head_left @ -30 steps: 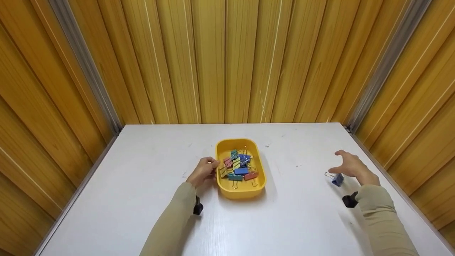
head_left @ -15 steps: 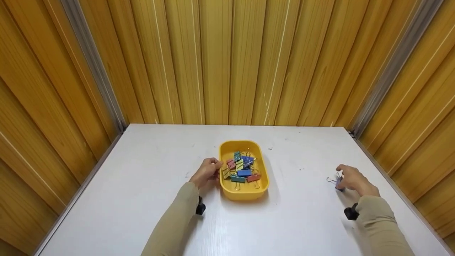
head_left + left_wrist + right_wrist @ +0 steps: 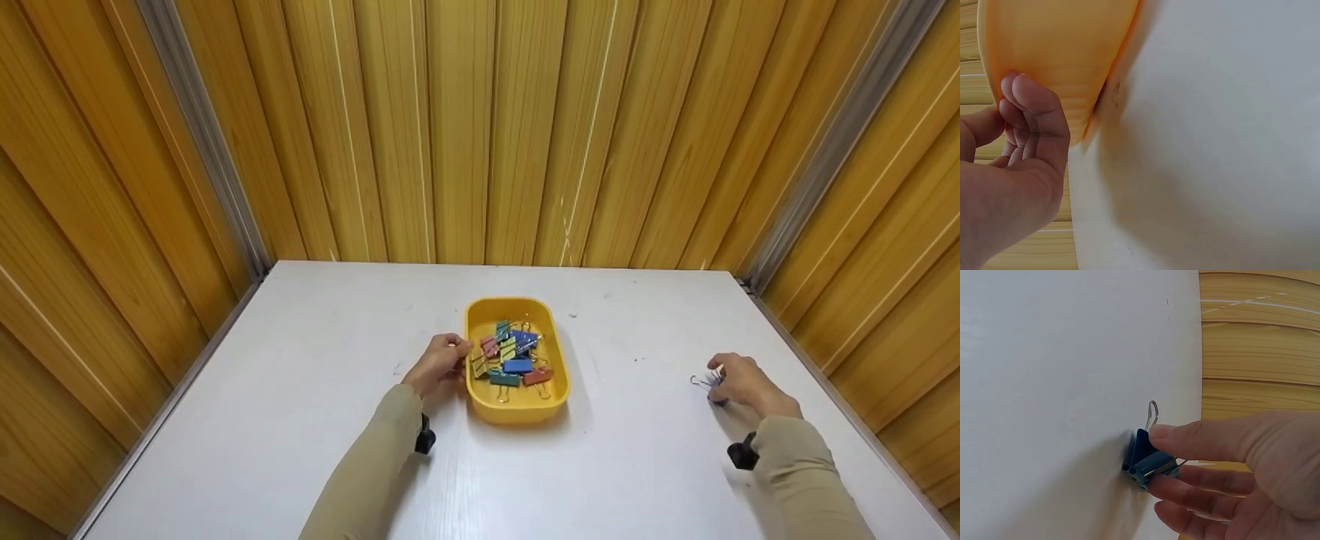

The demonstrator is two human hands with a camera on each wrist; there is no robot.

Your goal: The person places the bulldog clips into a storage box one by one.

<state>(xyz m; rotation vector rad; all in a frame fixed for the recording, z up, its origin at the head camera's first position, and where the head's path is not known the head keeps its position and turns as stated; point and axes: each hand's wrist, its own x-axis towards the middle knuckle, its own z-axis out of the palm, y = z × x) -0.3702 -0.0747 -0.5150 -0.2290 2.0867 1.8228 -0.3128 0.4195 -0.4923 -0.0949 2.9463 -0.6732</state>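
Note:
A yellow plastic tray (image 3: pixel 517 414) stands mid-table with several colored binder clips in it, among them a blue clip (image 3: pixel 517 366), a red clip (image 3: pixel 537 376) and a green clip (image 3: pixel 504 379). My left hand (image 3: pixel 435 364) pinches the tray's left rim between thumb and fingers; the left wrist view shows the fingertips against the outer wall (image 3: pixel 1072 34). Off to the right, my right hand (image 3: pixel 746 384) pinches a dark blue binder clip (image 3: pixel 1143 449) between thumb and fingers, low at the table. One wire handle (image 3: pixel 1153 413) sticks out past the thumb; the hand hides part of the clip.
The white table (image 3: pixel 322 375) has small dark marks on its surface. Yellow wood-patterned panels (image 3: pixel 457 135) close in the back and both sides, with grey metal posts (image 3: pixel 825 150) at the back corners.
My right hand has come down onto the blue binder clip, and its fingers have closed around it. The left hand stays at the tray rim; the whole head view has shifted slightly.

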